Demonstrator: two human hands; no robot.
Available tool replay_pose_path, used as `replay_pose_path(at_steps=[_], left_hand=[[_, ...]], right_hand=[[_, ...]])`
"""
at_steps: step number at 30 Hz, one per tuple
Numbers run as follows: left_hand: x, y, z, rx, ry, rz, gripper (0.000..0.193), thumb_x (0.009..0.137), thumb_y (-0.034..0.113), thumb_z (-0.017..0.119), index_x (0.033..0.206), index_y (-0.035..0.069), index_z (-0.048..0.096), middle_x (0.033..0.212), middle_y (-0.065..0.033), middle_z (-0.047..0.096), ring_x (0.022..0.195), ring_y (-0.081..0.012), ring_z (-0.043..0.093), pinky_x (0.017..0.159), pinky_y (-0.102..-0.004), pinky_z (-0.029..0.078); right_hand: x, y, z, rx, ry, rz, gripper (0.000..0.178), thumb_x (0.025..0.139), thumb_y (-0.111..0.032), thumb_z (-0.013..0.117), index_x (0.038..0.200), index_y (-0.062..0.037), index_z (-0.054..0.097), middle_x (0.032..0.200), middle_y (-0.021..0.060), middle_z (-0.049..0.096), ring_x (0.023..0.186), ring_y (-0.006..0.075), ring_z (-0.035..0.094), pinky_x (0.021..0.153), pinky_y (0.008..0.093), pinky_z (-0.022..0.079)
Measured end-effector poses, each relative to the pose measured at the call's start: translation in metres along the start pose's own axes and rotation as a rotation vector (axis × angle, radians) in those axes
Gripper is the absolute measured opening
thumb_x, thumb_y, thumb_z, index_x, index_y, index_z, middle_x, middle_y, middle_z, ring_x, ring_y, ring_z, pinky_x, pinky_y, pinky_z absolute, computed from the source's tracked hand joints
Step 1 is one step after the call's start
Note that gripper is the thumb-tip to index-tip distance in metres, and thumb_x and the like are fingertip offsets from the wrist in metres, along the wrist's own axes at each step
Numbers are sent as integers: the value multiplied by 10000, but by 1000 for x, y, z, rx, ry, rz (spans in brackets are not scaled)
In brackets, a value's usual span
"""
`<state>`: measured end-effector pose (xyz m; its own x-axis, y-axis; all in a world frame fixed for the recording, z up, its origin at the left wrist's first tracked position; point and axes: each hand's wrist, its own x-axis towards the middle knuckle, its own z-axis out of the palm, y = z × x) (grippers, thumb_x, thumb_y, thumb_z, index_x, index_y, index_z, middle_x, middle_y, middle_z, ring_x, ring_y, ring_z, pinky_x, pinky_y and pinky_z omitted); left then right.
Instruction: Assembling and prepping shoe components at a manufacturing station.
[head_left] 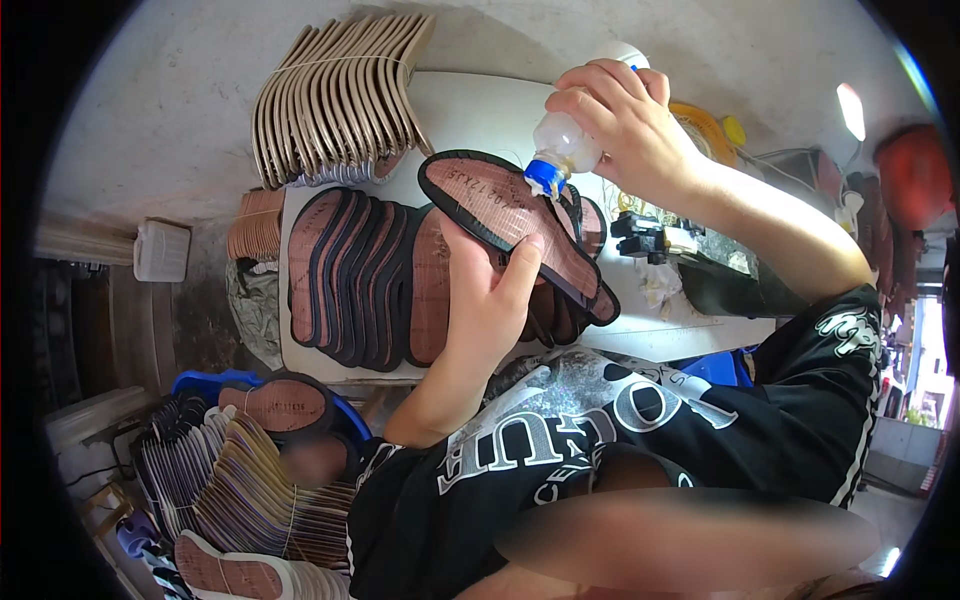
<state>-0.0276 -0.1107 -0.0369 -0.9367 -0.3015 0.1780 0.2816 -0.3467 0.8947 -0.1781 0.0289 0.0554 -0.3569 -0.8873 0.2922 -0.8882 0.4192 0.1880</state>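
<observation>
My left hand (492, 295) grips a shoe sole (490, 192) with a reddish-brown face and a black rim, its thumb pressed on that face. The sole is held tilted above the table. Tipped cap-down, a clear plastic bottle (568, 142) with a blue cap is in my right hand (635, 125), fingers wrapped around it. Whitish residue coats the cap's end, which is close over the sole's face; I cannot tell whether they touch. Beside my left hand, several similar black-rimmed soles (345, 280) overlap in a row on the white table (460, 105).
At the table's back left stands a tied bundle of tan curved pieces (340, 95). A black device (640, 237) and a yellow round object (703, 130) are on the right. Bundled soles (250, 480) and a blue container (355, 425) are at lower left. A white canister (161, 250) is further left.
</observation>
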Motion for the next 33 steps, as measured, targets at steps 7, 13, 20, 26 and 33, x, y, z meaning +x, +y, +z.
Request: replay_pose_path(at_steps=[7,13,20,26,33], left_hand=[[0,-3,0,-41,-14,-13,554,854,-53,525,1347,-13,274,1206,-114,472,1079,-151,500,952,-307,410],[1,-6,-1,-31,-11,1,556,855,-48,526,1350,-8,277,1209,-116,475,1083,-153,503,960,-310,406],[2,-7,-1,-86,6,-39,556,857,-42,526,1352,-6,276,1190,-116,503,1049,-149,528,933,-298,423],[2,-10,-5,-86,32,-93,540,857,-22,533,1334,1,281,1115,-122,551,935,-156,616,744,-262,556],[2,-7,-10,-171,17,-81,603,861,-46,527,1360,-13,190,1157,-125,497,1010,-148,549,866,-276,481]], right_hand=[[-2,1,1,-6,13,-1,579,626,-88,772,1141,-170,521,1160,27,529,1178,231,455,919,472,303],[-1,2,1,82,-41,76,603,609,-92,768,1151,-152,512,1198,41,518,1189,259,438,930,424,299],[1,7,10,261,-146,215,605,608,-54,718,1167,-124,497,1183,63,526,1201,259,426,1000,434,272],[10,41,47,594,-315,490,682,672,-229,725,1285,-105,453,1186,148,550,1130,321,516,966,420,405],[20,90,133,701,-340,922,965,614,-369,845,1322,43,336,1130,211,590,1037,309,595,883,376,500]])
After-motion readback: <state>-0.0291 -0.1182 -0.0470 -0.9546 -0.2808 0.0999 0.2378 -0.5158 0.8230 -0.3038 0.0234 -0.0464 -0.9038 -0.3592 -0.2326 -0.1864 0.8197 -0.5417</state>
